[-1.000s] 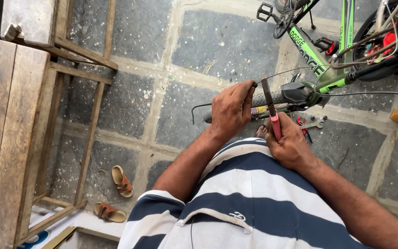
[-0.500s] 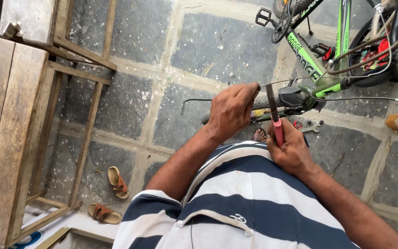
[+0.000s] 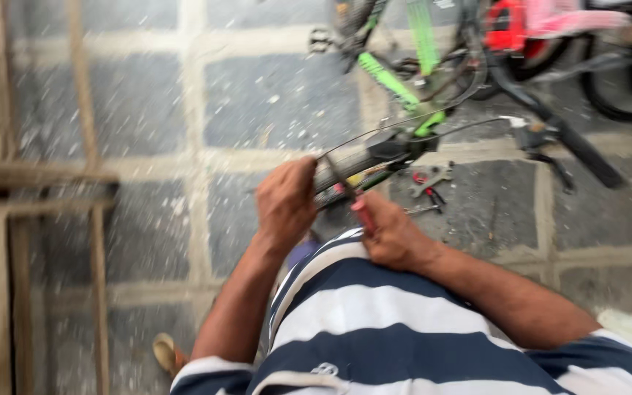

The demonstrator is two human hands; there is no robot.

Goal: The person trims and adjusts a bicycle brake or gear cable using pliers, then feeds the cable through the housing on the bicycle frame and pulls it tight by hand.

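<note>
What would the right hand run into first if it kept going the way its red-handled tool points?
Probably the bicycle handlebar grip: the right hand aims its red-handled tool up at it. Motion blur hides whether they touch.

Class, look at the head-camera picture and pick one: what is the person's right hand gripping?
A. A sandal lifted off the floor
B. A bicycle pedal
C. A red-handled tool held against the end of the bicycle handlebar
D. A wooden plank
C: the right hand closes round the red-handled tool, whose dark tip reaches the handlebar grip that the left hand steadies.
</note>
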